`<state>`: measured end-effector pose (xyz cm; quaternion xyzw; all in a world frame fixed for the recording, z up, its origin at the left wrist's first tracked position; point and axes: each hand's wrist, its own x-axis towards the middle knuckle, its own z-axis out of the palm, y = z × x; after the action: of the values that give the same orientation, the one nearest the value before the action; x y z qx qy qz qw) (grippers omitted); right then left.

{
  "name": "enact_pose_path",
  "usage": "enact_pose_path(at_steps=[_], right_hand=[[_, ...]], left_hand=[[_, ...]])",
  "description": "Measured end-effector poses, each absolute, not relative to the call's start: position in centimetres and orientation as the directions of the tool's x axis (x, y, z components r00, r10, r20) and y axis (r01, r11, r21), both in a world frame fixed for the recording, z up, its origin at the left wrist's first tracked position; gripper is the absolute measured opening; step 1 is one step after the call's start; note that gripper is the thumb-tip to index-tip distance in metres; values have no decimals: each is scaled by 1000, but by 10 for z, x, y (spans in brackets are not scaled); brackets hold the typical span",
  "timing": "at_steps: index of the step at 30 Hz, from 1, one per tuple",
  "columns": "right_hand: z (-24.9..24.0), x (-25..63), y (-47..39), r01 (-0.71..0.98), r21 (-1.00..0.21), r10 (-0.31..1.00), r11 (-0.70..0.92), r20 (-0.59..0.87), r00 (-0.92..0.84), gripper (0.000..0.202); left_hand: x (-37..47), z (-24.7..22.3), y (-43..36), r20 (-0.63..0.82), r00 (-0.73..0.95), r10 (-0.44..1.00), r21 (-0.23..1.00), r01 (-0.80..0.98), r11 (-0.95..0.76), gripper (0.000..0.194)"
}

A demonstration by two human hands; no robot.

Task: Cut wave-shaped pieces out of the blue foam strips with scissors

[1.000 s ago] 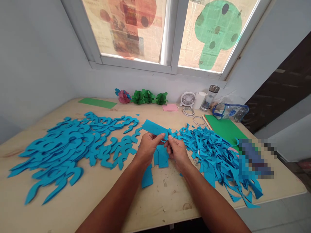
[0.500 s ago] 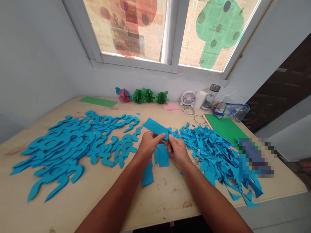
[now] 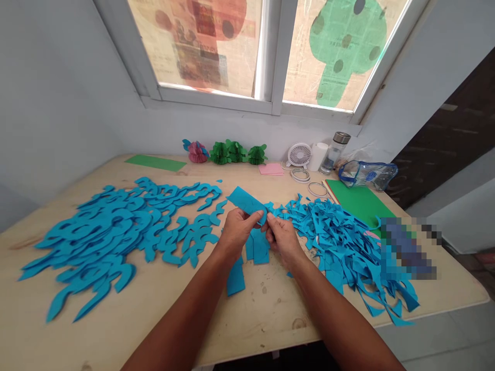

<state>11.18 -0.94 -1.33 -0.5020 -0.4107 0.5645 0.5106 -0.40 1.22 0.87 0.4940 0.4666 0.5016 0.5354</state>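
Note:
A blue paper strip [image 3: 245, 200] is held up over the middle of the table, its free end pointing up and left. My left hand [image 3: 237, 229] pinches its lower edge between thumb and fingers. Close beside it, my right hand [image 3: 283, 235] is closed at the strip's right end; what its fingers grip there is too small to tell. Below the hands lie blue rectangular pieces [image 3: 260, 250] and another blue piece [image 3: 235, 280]. Curved blue cutouts [image 3: 127, 219] are piled at the left, and blue scraps [image 3: 328, 232] heap up at the right.
Along the wall stand green paper figures [image 3: 235, 151], a pink paper figure [image 3: 198, 152], a small fan [image 3: 299, 155] and a bottle [image 3: 335, 152]. Tape rolls [image 3: 300, 175], a clear pouch [image 3: 369, 175] and green sheets [image 3: 359, 202] are at the right. A green strip [image 3: 154, 163] lies back left.
The camera view has shifted very slightly. Both hands stay at the blue strip, with only a tiny movement of the fingers and paper.

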Motion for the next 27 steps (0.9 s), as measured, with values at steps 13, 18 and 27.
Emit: enact_pose_path(at_steps=[13, 18, 27], right_hand=[[-15, 113, -9, -127, -981, 989, -146, -148, 7, 50], [-15, 113, -9, -125, -980, 988, -157, -157, -9, 50], [-15, 112, -9, -134, -976, 985, -174, -175, -2, 49]], left_hand=[[-8, -4, 21, 10, 83, 997, 993, -121, 0, 24], [-7, -6, 22, 6, 30, 1000, 991, -136, -2, 25], [-7, -8, 24, 21, 52, 998, 995, -100, -16, 24]])
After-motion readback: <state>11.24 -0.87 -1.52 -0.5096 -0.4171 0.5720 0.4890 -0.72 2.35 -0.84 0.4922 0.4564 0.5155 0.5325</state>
